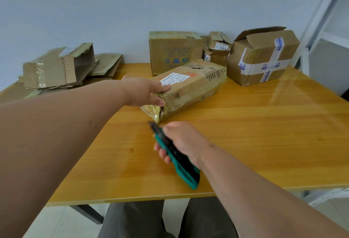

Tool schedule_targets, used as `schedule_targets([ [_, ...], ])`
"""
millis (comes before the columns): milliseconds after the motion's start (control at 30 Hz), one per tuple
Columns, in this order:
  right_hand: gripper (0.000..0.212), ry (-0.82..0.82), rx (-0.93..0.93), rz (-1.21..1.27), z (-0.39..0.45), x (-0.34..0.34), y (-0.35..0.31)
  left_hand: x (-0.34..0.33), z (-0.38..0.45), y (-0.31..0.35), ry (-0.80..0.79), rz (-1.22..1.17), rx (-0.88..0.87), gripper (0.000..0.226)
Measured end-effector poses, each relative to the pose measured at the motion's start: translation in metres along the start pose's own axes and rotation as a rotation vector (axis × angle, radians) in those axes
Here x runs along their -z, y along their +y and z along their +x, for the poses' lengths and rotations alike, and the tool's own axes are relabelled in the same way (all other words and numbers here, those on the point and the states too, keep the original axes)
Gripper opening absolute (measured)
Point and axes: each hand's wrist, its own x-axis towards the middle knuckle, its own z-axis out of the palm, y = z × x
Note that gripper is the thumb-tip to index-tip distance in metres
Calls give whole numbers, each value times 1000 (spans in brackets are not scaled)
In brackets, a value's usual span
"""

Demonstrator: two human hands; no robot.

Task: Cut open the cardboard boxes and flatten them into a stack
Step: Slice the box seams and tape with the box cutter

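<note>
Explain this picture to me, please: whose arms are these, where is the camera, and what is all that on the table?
There is no machine here. A person wears a wide-angle camera on the head, looking forward and down, so the two arms reaching in are that person's own, with their knees below the table edge.

The left hand rests on the near end of a long taped cardboard box, fingers on top and thumb down its side. The right hand grips a green utility knife, its tip pointing toward that box but not touching it.

On the wooden table, along the wall, stand three more boxes: a printed box, a small crumpled box, and a box with blue-and-white tape whose top flaps are open. At far left lies a pile of cut-open cardboard, only partly flat.
</note>
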Motion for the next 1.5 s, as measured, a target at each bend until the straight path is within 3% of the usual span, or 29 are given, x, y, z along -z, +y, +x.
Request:
schedule_targets([
  [67,29,-57,11,-47,-1,-3,2,-1,1,0,2,-21,-5,64],
  [167,25,-8,45,-106,-2,13,-1,-2,0,-7,-6,-102,-17,68],
  [300,23,208,44,-276,-9,50,-10,-3,-2,-1,34,-171,3,66],
  [433,25,332,14,-60,-8,67,-14,0,-2,6,55,-187,26,63],
  [667,19,210,-139,76,5,26,-12,-1,-4,5,47,-170,20,62],
  [867,28,127,-110,378,12,8,-7,-4,-5,3,64,-184,10,62],
  [1200,24,216,-16,335,11,6,-2,-7,-5,0,70,-221,1,62],
  [1500,28,158,-4,199,12,0,0,-6,-4,1,39,-198,-5,61],
])
